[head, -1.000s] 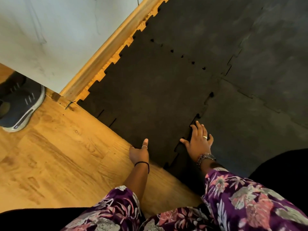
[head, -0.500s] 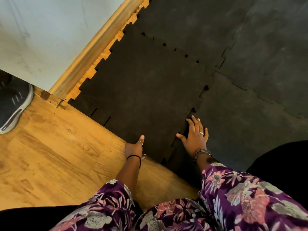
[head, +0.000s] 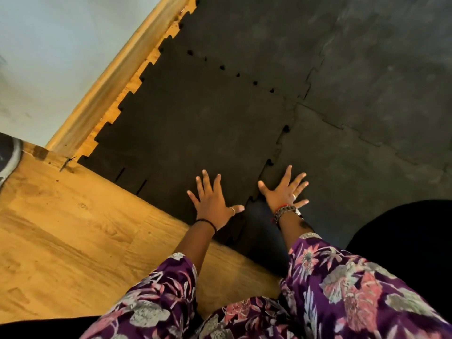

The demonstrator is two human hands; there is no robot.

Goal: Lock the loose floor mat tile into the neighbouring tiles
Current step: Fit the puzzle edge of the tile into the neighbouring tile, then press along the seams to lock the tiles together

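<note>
Two flat hands, left hand [head: 212, 204], right hand [head: 283, 192] (grip wide, holding nothing), dark mat tile [head: 195, 123], wood floor [head: 61, 228]

- Mat tiles [head: 195, 123]: dark grey, nearly black.
- Floor [head: 61, 228]: warm orange-brown wood grain.
- Sleeves [head: 342, 289]: purple, with pink and grey flowers.
- Wall [head: 49, 57]: pale bluish white.
- Skirting board [head: 117, 77]: light wood.

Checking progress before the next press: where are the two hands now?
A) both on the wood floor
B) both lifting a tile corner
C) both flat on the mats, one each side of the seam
C: the left hand and right hand lie spread, palms down, on the dark tiles either side of the seam.
</note>
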